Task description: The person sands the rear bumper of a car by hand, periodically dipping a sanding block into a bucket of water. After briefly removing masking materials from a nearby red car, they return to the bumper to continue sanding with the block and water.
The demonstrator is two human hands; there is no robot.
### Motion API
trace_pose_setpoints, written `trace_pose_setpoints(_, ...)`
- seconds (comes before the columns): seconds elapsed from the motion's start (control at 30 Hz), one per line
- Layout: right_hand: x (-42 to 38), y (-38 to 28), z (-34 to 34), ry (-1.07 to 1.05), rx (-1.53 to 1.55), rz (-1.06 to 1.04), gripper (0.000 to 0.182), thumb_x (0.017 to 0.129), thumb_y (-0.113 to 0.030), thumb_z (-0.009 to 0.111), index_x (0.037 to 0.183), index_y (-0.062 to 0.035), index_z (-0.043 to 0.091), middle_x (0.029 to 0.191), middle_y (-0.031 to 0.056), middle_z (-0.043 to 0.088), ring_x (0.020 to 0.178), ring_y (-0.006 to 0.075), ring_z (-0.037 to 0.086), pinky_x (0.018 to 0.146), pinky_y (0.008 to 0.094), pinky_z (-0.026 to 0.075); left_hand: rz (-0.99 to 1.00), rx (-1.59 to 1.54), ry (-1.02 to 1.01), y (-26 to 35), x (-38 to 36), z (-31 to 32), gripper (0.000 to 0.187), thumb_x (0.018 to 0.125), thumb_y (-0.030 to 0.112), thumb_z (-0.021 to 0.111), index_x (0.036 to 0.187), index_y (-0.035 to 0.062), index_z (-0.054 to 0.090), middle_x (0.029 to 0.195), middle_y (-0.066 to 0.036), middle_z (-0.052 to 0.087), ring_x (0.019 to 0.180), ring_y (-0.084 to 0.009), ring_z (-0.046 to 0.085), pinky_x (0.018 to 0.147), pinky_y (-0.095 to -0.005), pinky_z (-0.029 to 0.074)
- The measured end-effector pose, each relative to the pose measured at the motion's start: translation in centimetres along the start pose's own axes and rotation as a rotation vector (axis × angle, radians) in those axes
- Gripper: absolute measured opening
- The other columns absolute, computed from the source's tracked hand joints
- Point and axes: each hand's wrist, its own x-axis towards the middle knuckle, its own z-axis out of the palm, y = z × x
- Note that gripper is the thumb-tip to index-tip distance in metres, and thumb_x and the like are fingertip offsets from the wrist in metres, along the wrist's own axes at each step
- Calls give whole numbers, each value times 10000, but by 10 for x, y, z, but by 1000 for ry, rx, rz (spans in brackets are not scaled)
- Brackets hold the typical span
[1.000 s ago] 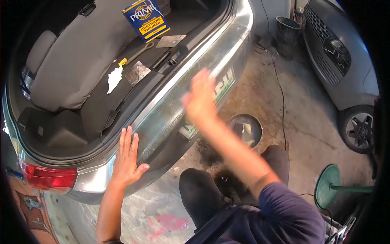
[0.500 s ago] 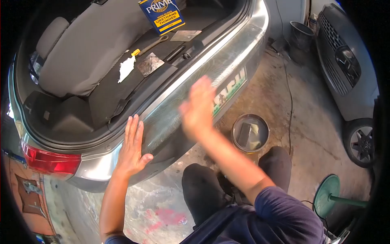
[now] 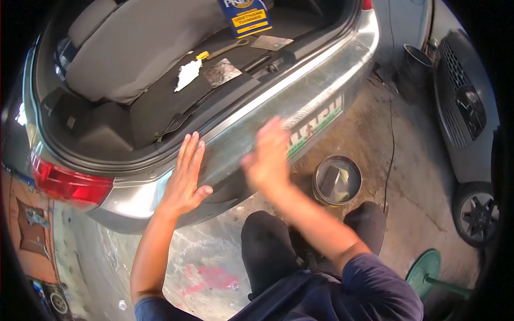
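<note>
My left hand (image 3: 184,179) lies flat on the silver rear bumper (image 3: 235,134), left of its middle, fingers spread and nothing in it. Over the bumper near the licence plate (image 3: 316,127), my right hand (image 3: 270,155) is smeared by motion, so its fingers and anything under the palm cannot be made out. Swirl marks show on the bumper surface around it. Below the plate, a round bucket (image 3: 317,187) on the floor holds a dark block (image 3: 329,181) and a pale yellowish piece (image 3: 341,184).
The open trunk holds a blue and yellow thinner can (image 3: 247,18), a tool with a ring end (image 3: 227,49), a white crumpled piece (image 3: 188,74) and flat sheets. Right stand a dark bucket (image 3: 416,61), another car's bumper (image 3: 460,101) and a green round base (image 3: 425,273).
The view has shifted, so the car and trunk contents sit further right and higher. My left hand stays on the bumper; my right hand is still blurred over it.
</note>
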Motion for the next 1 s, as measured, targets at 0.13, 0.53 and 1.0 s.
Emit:
trace_pose_setpoints(0.13,-39,-81,6,-393,145,-494,817,971,-452,597,1547,70,346,1686,234,257,1584,348,216,1295,494,151,1,-50,338,-2,-4,-3,795,1065,629,334,1579,25,377,1633,-231,342,1519,-427,297,1237,-514,218)
trace_pose_setpoints(0.53,-5,-74,-20,-655,-32,-866,805,953,-406,600,1569,40,336,1683,231,266,1586,343,212,1300,497,130,-510,-906,734,-18,-57,-7,727,1090,640,248,942,46,640,688,-2,529,642,-87,498,577,-234,320)
trace_pose_setpoints(1.0,17,-112,-21,-785,91,-879,749,917,-289,657,1549,21,404,1645,243,339,1565,353,268,1299,474,182,-621,-928,705,-19,-54,-15,724,1094,643,246,913,54,627,665,-1,515,611,-63,422,563,-223,301)
